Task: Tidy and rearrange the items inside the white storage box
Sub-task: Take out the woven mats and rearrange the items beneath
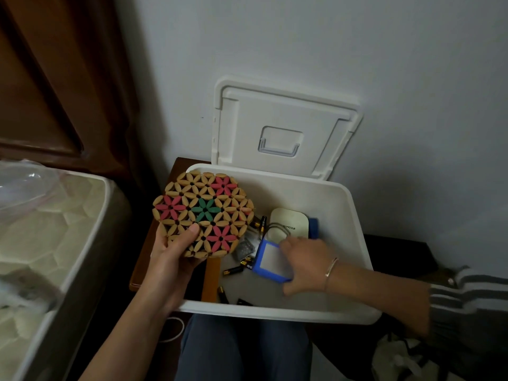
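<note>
Head view: above the left rim of the white storage box (275, 312), the left hand (176, 257) grasps a beaded trivet (204, 210), likely stiff and light, best pinched at its edge. Inside the box, the right hand (306, 266) has its fingers (287, 243) clasped on a blue-framed case (270, 259).

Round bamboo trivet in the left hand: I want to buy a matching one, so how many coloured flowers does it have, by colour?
On the round tan bamboo trivet in the left hand:
Pink-red flowers: 3
Green flowers: 1
Total coloured flowers: 4
</note>
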`<state>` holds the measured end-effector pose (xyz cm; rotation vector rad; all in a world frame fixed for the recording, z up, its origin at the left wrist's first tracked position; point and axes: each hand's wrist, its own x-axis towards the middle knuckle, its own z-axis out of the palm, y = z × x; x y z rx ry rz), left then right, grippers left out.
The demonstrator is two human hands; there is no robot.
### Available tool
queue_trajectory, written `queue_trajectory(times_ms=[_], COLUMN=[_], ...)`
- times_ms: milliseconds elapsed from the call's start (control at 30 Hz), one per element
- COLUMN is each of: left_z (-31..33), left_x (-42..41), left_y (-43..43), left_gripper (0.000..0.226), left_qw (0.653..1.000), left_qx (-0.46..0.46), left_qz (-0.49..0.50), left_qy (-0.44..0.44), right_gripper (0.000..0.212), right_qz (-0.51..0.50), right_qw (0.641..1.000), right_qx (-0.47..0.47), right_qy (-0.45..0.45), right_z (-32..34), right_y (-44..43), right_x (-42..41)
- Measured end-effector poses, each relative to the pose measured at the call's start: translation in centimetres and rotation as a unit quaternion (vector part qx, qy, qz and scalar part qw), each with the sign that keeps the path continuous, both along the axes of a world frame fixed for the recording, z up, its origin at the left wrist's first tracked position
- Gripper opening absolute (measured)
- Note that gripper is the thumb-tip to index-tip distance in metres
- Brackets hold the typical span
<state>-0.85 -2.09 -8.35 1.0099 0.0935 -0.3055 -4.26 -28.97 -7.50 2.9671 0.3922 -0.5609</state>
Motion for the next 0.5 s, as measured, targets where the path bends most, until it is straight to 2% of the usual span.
queue_trajectory(times_ms=[200, 333, 500], left_z=[-0.1, 0.1, 0.2], left_x=[-0.1, 0.0, -0.1], left_y=[0.1, 0.0, -0.1], left_gripper=[0.059, 0.065, 0.066], left_qw=[1.0, 1.0, 1.0], left_qx=[-0.011, 0.005, 0.021], left_qz=[0.002, -0.002, -0.003], left_qy=[-0.001, 0.001, -0.002], right_gripper=[0.067, 0.068, 0.072], right_qz=[-0.083, -0.061, -0.041], right_qw=[0.992, 0.993, 0.993], right_qx=[-0.014, -0.086, -0.107], right_qy=[-0.091, -0.062, -0.009], right_z=[3.2, 1.6, -1.2], right_y=[-4.4, -5.3, -5.5], right_x=[3.7, 6.0, 6.7])
